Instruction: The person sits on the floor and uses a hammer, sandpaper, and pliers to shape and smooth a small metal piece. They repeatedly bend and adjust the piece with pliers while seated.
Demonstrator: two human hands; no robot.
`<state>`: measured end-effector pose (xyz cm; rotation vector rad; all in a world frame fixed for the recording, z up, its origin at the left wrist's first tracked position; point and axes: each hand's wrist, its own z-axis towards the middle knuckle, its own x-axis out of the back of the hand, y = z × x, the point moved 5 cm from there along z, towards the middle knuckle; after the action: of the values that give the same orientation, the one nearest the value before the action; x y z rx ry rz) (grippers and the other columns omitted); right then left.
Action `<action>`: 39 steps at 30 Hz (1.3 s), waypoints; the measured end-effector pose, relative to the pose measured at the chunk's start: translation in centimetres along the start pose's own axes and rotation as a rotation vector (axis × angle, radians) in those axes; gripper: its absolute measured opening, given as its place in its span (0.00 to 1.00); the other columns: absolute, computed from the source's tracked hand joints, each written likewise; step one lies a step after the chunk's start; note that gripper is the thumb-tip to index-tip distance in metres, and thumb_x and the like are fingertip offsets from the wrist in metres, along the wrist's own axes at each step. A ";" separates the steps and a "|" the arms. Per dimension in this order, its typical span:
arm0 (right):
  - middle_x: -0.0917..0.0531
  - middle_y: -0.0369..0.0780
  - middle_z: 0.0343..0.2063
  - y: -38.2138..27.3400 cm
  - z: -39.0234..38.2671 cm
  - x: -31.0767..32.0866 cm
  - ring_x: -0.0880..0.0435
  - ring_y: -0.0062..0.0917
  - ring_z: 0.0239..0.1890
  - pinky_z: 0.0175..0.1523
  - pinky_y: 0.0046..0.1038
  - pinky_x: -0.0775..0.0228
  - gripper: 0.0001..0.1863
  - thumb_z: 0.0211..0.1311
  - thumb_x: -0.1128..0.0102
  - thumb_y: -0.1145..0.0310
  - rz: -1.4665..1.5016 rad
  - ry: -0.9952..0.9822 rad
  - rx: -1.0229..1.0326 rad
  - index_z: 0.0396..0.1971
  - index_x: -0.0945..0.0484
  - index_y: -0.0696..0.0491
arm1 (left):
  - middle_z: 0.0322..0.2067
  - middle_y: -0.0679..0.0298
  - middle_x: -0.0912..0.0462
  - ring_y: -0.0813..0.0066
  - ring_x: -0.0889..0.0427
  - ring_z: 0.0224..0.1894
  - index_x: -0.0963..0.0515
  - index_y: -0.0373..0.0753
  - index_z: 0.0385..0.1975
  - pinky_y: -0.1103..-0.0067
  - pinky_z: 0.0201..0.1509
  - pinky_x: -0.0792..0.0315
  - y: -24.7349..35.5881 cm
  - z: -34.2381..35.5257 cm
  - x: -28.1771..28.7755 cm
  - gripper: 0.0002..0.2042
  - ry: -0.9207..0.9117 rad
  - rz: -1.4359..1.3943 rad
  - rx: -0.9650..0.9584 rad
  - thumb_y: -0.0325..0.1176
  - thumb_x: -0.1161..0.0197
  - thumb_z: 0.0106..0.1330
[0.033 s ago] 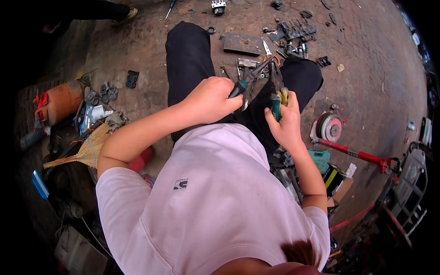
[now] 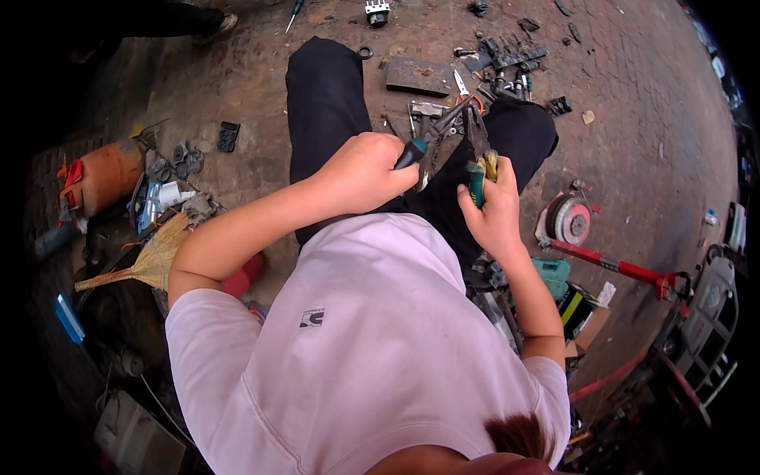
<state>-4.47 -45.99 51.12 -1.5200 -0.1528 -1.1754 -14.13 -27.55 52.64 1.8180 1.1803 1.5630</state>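
Note:
My left hand (image 2: 366, 170) is closed above my lap around a tool with a black-and-green handle (image 2: 411, 153). The fingers hide much of this tool, and its kind cannot be told. In my right hand (image 2: 495, 207) is a pair of pliers (image 2: 476, 150) with green and yellow grips, the dark jaws pointing away from me. Both hands are close together between my knees. Just beyond them, a cluster of metal tools (image 2: 430, 110) lies on the floor, partly blocked from sight by the pliers.
A dark flat block (image 2: 419, 77) and scissors (image 2: 461, 82) lie ahead, beside several dark metal parts (image 2: 511, 59). To my right are a round drum-like part (image 2: 568, 219) and a red bar (image 2: 609, 261). An orange cylinder (image 2: 111, 178) and a straw broom (image 2: 150, 257) lie left. Another person's shoe (image 2: 222, 28) is far left.

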 end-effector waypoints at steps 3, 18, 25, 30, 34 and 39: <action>0.29 0.51 0.35 -0.2 0.1 0.0 0.27 0.46 0.39 0.43 0.41 0.33 0.06 0.51 0.37 0.77 -0.086 0.035 0.029 0.26 0.25 0.64 | 0.24 0.42 0.22 0.43 0.20 0.30 0.25 0.25 0.19 0.60 0.36 0.26 -0.1 -0.1 0.1 0.17 -0.011 0.028 0.010 0.37 0.41 0.57; 0.26 0.43 0.33 0.5 -0.8 -0.5 0.25 0.35 0.28 0.33 0.33 0.33 0.10 0.52 0.40 0.74 0.428 -0.201 0.037 0.17 0.30 0.60 | 0.23 0.44 0.24 0.42 0.23 0.30 0.28 0.27 0.21 0.60 0.34 0.29 -0.1 -1.3 0.8 0.12 0.009 0.190 -0.105 0.32 0.40 0.57; 0.33 0.42 0.33 0.6 -3.2 -1.2 0.40 0.15 0.23 0.25 0.17 0.46 0.17 0.49 0.39 0.67 1.621 -0.512 -0.642 0.10 0.35 0.55 | 0.25 0.50 0.25 0.49 0.21 0.28 0.27 0.28 0.18 0.63 0.33 0.26 -0.4 -1.0 0.9 0.12 0.075 0.376 -0.236 0.33 0.38 0.54; 0.35 0.41 0.33 0.1 -3.8 -1.5 0.43 0.14 0.22 0.23 0.14 0.49 0.18 0.49 0.41 0.66 1.946 -0.546 -0.614 0.07 0.37 0.54 | 0.27 0.56 0.26 0.56 0.20 0.29 0.26 0.33 0.16 0.67 0.33 0.24 -1.5 -0.6 0.9 0.12 0.180 0.536 -0.378 0.33 0.34 0.53; 0.35 0.40 0.32 0.3 -5.1 -0.4 0.42 0.15 0.22 0.23 0.15 0.49 0.18 0.48 0.39 0.66 1.874 -0.477 -0.724 0.08 0.36 0.55 | 0.28 0.55 0.24 0.55 0.19 0.31 0.24 0.33 0.19 0.66 0.36 0.23 -3.5 0.9 1.9 0.11 0.131 0.652 -0.326 0.34 0.33 0.55; 0.34 0.40 0.29 -0.7 -6.1 7.2 0.43 0.13 0.18 0.19 0.15 0.54 0.18 0.46 0.35 0.69 1.797 -0.284 -0.425 0.07 0.35 0.54 | 0.29 0.51 0.23 0.49 0.21 0.29 0.26 0.28 0.20 0.62 0.34 0.27 -6.0 0.8 10.6 0.14 0.328 0.732 -0.060 0.34 0.38 0.60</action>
<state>-4.91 -54.10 55.85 -1.3933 1.1226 0.4880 -15.32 -15.44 53.52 2.1386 0.5794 2.3334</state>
